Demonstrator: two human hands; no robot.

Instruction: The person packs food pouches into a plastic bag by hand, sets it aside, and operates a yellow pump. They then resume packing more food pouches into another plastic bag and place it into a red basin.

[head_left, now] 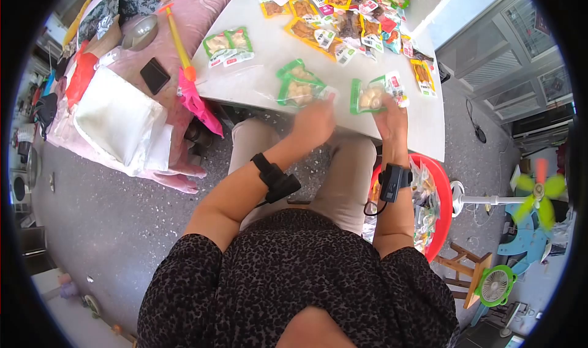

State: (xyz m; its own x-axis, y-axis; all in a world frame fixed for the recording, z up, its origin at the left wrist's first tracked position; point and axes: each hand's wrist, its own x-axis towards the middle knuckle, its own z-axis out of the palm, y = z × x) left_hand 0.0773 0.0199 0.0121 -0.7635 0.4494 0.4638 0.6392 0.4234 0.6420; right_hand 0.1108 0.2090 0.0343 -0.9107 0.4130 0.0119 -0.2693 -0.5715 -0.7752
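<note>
Over the front edge of the white table, my left hand (314, 122) has its fingers curled at the corner of a green-edged snack packet (299, 86); hand and packet are smeared by motion. My right hand (392, 118) grips another green-edged snack packet (369, 98) with pale round pieces behind its clear window. Its thumb and fingers close on the packet's white printed end. Farther left on the tabletop lies a pair of similar green packets (228, 46), side by side. A single yellow-edged packet (422, 76) rests near the table's right edge.
A heap of mixed snack packets (343, 17) covers the back of the table (257, 78). Below right stands a red tub (442, 207) holding packets. To the left, a pink-covered surface (202, 17) bears a phone (155, 76) and a white bag (116, 115). A fan (539, 192) stands right.
</note>
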